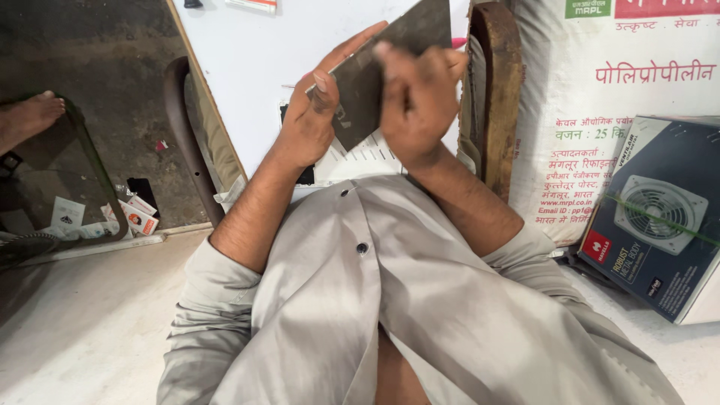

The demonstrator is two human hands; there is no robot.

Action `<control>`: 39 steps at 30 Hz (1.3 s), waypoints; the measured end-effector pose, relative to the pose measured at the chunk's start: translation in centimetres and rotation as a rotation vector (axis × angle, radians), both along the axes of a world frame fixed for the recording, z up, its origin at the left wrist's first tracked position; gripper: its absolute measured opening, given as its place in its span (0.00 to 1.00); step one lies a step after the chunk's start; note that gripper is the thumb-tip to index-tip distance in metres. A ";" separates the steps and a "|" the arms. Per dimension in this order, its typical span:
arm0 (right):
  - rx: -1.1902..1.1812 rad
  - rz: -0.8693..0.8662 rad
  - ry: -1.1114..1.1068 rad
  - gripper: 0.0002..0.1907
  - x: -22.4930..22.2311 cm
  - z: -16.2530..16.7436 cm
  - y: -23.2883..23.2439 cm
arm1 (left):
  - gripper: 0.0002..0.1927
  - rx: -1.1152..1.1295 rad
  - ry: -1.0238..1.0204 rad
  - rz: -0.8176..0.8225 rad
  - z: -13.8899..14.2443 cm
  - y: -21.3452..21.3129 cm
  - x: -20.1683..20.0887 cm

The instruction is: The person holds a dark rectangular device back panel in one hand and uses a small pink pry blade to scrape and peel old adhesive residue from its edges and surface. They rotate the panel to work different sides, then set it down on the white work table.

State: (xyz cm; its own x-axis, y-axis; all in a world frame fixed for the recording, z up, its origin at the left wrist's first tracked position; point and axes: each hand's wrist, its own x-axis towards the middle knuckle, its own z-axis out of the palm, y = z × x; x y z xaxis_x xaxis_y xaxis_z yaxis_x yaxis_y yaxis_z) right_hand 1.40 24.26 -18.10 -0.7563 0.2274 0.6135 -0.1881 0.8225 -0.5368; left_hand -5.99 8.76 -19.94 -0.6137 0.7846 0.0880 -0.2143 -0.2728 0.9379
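A flat dark grey metal plate (375, 75) is held up in front of my chest. My left hand (311, 112) grips its left edge, thumb on the face and fingers behind. My right hand (416, 97) is closed over the plate's right side, knuckles toward me and fingertips pressing on its surface. Both forearms rise from grey shirt sleeves. The plate's lower corner points down between my wrists, over a sheet of white lined paper (367, 159).
A white board (270, 82) leans behind the hands, with a brown curved chair frame (184, 135) to its left. A worn wooden piece (499, 90) and a white printed sack (600, 97) stand right. A dark box picturing a fan (660, 214) rests at far right. Someone's bare foot (26, 116) shows at left.
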 end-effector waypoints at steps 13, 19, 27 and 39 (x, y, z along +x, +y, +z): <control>0.122 0.133 0.095 0.17 0.2 -0.1 0.4 | 0.46 -0.043 0.165 0.010 -0.1 0.3 0.0; 0.096 0.154 0.053 0.15 0.5 0.0 0.9 | 0.46 -0.045 0.158 -0.003 0.0 0.5 0.2; 0.050 0.123 0.008 0.15 0.8 0.1 1.1 | 0.46 -0.045 0.149 -0.019 0.2 0.9 0.2; -0.018 0.107 0.011 0.17 0.7 -0.4 1.2 | 0.44 -0.038 0.175 -0.005 -0.7 0.7 0.3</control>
